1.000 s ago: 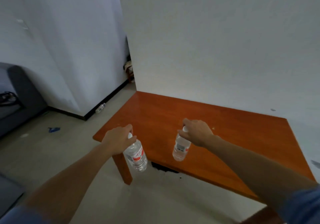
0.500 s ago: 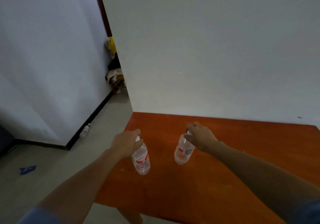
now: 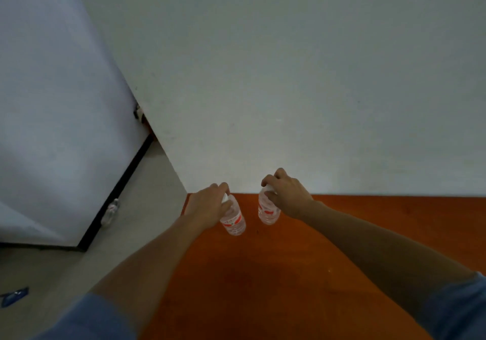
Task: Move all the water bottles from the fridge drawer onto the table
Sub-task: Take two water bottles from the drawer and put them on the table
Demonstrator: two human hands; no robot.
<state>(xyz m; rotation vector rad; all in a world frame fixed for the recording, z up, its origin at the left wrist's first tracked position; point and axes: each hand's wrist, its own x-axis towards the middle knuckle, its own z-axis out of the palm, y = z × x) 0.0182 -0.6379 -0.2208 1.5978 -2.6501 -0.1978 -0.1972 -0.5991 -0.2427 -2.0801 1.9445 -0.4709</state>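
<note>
Two clear water bottles with red-and-white labels are over the far left corner of the orange-brown wooden table [image 3: 263, 281]. My left hand [image 3: 207, 205] grips the left bottle [image 3: 234, 221] by its white cap. My right hand [image 3: 286, 195] holds the right bottle [image 3: 267, 212] the same way, by the cap. Both bottles hang roughly upright, close to the white wall; I cannot tell whether their bases touch the tabletop. The fridge drawer is out of view.
The white wall [image 3: 289, 89] runs along the table's far edge. Left of the table is grey floor [image 3: 126, 234] with another bottle [image 3: 110, 212] lying by the black skirting, and a blue scrap [image 3: 13, 296] at the lower left.
I have stepped closer to the table and both hands have carried their bottles forward, from the near edge to the far left corner by the wall. The grips are unchanged.
</note>
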